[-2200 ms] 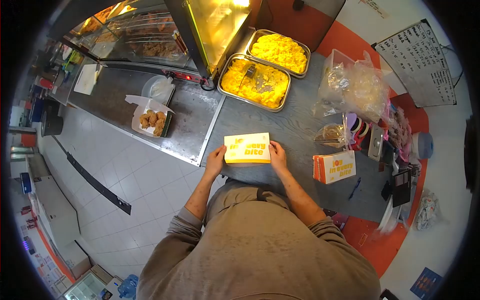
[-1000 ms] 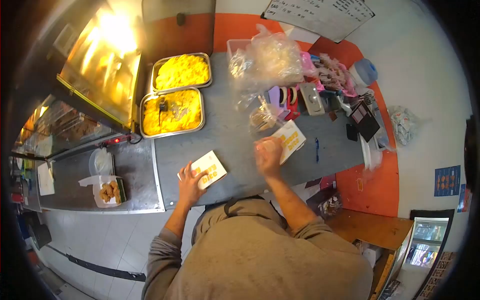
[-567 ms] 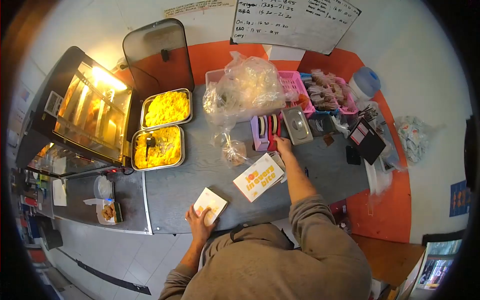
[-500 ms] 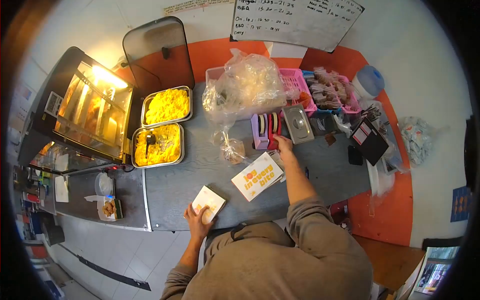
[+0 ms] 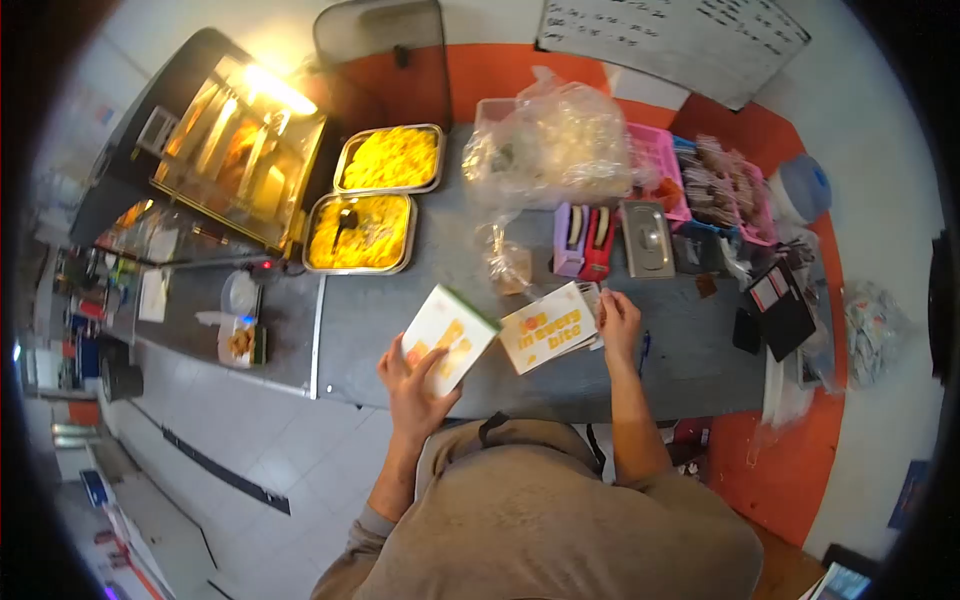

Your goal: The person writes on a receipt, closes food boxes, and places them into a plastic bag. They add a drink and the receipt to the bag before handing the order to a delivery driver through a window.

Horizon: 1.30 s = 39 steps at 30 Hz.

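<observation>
My left hand (image 5: 415,385) grips a white food box (image 5: 447,340) with yellow print and a green edge, which is tilted above the front of the counter. My right hand (image 5: 618,318) is closed in a pinch at the right end of a flat stack of printed cardboard (image 5: 550,330) reading "Joy in every bite". What its fingertips hold, if anything, is too small to make out. Behind that hand stand a red tape dispenser (image 5: 598,245) and a purple tape dispenser (image 5: 570,240), side by side.
Two metal trays of yellow food (image 5: 392,158) stand at the back left, beside a lit display warmer (image 5: 240,150). A large plastic bag (image 5: 560,145), a steel lidded container (image 5: 648,240) and baskets of sachets (image 5: 712,185) line the back. A pen (image 5: 645,345) lies right of my hand.
My right hand has left the red tape dispenser and come toward me, to the stack's right end. My left hand has raised and tilted the box. The camera view has shifted.
</observation>
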Motion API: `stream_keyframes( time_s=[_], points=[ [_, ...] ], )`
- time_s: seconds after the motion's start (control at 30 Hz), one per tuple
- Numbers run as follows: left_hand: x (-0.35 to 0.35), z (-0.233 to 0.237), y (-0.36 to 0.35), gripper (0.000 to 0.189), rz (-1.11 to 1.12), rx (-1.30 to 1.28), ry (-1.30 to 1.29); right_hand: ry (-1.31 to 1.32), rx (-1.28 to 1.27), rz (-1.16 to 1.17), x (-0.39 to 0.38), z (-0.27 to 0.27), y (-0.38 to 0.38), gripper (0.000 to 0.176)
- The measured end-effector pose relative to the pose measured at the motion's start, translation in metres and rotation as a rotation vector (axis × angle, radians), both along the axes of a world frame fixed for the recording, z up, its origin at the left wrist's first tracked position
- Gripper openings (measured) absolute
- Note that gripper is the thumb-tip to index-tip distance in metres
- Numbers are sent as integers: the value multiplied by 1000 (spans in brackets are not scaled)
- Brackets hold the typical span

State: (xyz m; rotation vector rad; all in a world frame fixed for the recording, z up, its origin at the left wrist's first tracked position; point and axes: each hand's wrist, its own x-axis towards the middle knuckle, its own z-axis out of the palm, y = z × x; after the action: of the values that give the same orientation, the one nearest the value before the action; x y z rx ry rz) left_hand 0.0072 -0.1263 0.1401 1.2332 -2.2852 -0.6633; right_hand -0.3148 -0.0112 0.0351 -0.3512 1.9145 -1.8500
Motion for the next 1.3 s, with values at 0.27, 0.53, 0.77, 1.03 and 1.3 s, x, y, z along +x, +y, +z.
stream_keyframes(
  time_s=[0.27, 0.53, 0.77, 1.03, 1.3],
  points=[
    [-48, 63, 13, 56, -183, -313, -68, 48, 102, 514, 152, 122, -4, 30],
    [-101, 28, 21, 70, -506, 320, 112, 79, -69, 67, 144, 55, 61, 22],
    [-147, 2, 17, 83, -516, 200, -435, -349, 214, 141, 106, -28, 73, 58],
    [-164, -97, -92, 77, -803, 1249, -357, -759, -189, -137, 115, -65, 34, 88],
    [-89, -116, -14, 66, -464, 1285, -144, -902, -423, 321, 100, -68, 19, 79]
  ],
)
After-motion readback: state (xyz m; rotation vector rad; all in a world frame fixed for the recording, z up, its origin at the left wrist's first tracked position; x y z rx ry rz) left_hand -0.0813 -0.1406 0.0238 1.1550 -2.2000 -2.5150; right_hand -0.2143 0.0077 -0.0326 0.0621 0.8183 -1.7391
